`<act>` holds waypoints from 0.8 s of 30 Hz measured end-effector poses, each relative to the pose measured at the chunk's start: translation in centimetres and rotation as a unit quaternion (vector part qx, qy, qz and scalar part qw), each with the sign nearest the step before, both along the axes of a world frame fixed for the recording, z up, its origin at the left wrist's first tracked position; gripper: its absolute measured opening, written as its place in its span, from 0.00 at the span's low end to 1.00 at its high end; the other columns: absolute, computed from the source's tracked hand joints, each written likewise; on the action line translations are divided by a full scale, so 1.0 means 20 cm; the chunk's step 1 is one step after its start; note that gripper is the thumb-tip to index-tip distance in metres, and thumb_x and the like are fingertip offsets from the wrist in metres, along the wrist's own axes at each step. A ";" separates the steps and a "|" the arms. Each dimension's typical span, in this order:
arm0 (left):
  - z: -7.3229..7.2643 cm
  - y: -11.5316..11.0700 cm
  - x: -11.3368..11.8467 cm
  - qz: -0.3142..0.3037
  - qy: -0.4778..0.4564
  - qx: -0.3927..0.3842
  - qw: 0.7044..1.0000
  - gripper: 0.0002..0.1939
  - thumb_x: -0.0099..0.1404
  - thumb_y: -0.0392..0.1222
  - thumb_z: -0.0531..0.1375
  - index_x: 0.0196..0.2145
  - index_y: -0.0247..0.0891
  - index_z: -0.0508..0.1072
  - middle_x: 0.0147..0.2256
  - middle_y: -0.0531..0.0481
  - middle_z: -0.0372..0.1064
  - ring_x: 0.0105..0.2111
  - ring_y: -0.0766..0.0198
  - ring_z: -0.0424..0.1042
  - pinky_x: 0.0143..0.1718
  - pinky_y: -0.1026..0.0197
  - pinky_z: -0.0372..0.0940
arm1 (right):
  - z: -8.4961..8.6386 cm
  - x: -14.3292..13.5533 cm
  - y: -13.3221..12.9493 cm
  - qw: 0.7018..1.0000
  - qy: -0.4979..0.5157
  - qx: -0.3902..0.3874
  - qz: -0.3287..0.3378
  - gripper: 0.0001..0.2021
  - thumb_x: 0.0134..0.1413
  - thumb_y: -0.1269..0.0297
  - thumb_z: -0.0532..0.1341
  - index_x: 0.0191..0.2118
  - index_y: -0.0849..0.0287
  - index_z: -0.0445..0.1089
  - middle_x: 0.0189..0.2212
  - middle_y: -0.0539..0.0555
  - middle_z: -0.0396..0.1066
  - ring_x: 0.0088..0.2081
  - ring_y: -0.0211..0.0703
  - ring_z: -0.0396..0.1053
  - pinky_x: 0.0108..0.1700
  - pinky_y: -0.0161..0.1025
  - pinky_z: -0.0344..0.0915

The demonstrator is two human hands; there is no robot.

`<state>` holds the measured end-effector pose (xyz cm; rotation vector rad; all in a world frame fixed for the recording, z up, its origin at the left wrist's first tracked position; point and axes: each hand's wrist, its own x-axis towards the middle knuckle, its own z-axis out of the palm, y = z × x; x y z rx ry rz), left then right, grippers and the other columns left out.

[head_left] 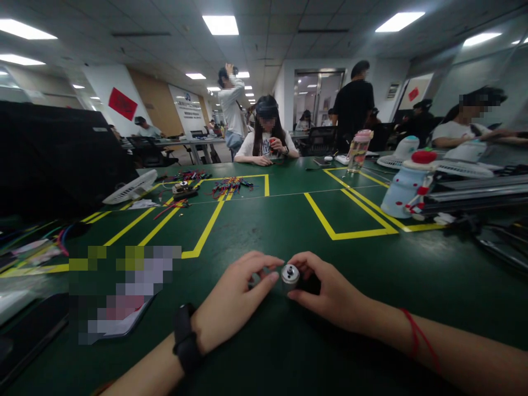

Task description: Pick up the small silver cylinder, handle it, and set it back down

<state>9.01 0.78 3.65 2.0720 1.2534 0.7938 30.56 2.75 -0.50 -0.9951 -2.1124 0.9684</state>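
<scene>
A small silver cylindrical motor [290,279] stands upright on the green table in front of me, its short shaft and the holes in its end face pointing up. My right hand [319,283], with a red string round the wrist, holds it from the right between thumb and fingers. From the left my left hand [243,289], wearing a black wristband, reaches close to the motor. Its thumb and forefinger are apart, with their tips beside the motor's left side; whether they touch it I cannot tell. The other left fingers are partly hidden.
Yellow tape [358,235] marks rectangles on the green table [264,231]. Bundles of coloured wires [231,187] lie ahead, left of centre. A blurred-out flat item [136,297] lies at left. At right stand a light-blue bottle [396,192] and a clear bottle [358,154]. A person [266,137] sits opposite.
</scene>
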 end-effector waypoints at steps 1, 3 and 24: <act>0.01 0.01 0.04 -0.012 0.001 0.017 1.000 0.11 0.67 0.40 0.56 0.44 0.46 0.76 0.41 0.50 0.72 0.40 0.61 0.71 0.43 0.58 0.65 | 0.00 0.00 0.00 1.000 0.003 -0.001 0.003 0.20 0.50 0.63 0.64 0.49 0.55 0.61 0.42 0.48 0.67 0.41 0.32 0.65 0.45 0.34 0.63; 0.03 0.03 0.10 -0.018 0.006 0.044 0.999 0.09 0.66 0.38 0.57 0.39 0.44 0.78 0.38 0.50 0.72 0.38 0.61 0.70 0.42 0.59 0.65 | 0.00 0.00 0.00 1.000 0.011 -0.001 0.008 0.20 0.50 0.63 0.64 0.49 0.55 0.61 0.41 0.48 0.67 0.41 0.31 0.65 0.45 0.34 0.63; -0.11 0.06 0.04 0.002 0.043 0.002 0.999 0.11 0.61 0.48 0.62 0.42 0.48 0.78 0.41 0.49 0.72 0.43 0.56 0.69 0.46 0.53 0.62 | 0.04 0.07 0.01 0.999 -0.027 0.038 -0.006 0.17 0.49 0.66 0.61 0.45 0.59 0.61 0.37 0.51 0.67 0.36 0.32 0.64 0.39 0.32 0.62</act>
